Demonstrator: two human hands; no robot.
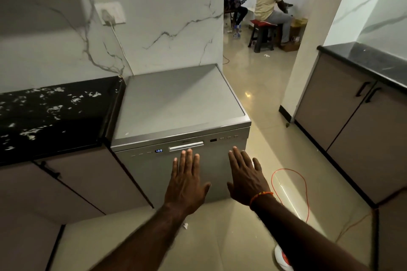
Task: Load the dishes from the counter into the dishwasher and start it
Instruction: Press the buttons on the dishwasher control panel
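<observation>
A silver dishwasher [176,103] stands against the marble wall, its door closed. Its small display [158,150] glows "1:30", left of the long door handle [186,145]. My left hand [187,179] is stretched out flat with straight fingers in front of the door, its fingertips just below the handle. My right hand [246,174] is also flat with spread fingers, over the door's right side. Neither hand holds anything. The black speckled counter [55,114] to the left of the dishwasher carries no dishes in view.
Beige cabinets [72,185] stand under the counter. More cabinets with a dark top [361,116] line the right side. An orange cord [304,185] loops on the tiled floor right of the dishwasher. Two people [271,0] sit in the far room.
</observation>
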